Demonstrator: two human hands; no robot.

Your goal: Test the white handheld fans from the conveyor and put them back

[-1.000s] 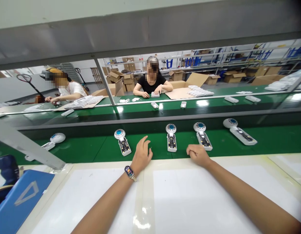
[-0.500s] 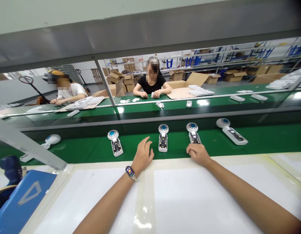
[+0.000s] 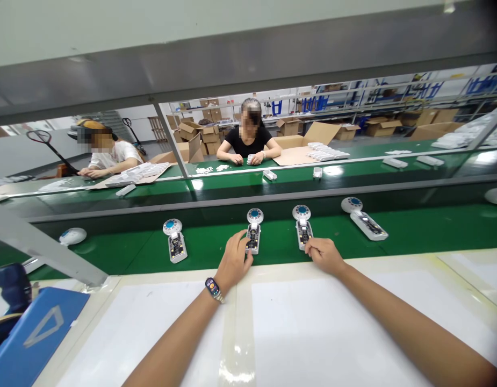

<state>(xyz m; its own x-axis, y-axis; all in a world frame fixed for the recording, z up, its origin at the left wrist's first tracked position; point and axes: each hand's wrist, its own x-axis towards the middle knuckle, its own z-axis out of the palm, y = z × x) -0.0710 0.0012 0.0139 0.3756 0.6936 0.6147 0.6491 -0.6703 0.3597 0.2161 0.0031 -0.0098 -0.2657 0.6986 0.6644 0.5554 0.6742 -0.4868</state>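
On the green belt (image 3: 433, 231), 4 white gadgets (image 3: 367, 224) with blue round tops lie in a row. The left hand (image 3: 233, 262) is curled and narrow at the near edge of the belt, with its fingers (image 3: 245, 252) at the low end of the 2nd gadget (image 3: 253, 237) from the left. The right hand (image 3: 324, 256) is curled and narrow too, just by the 3rd gadget (image 3: 303, 232), and I cannot tell if either hand holds one.

Holder: long green belt (image 3: 111, 252) across the middle of the picture
On it: white gadgets (image 3: 253, 232) in a row, round heads pointing away
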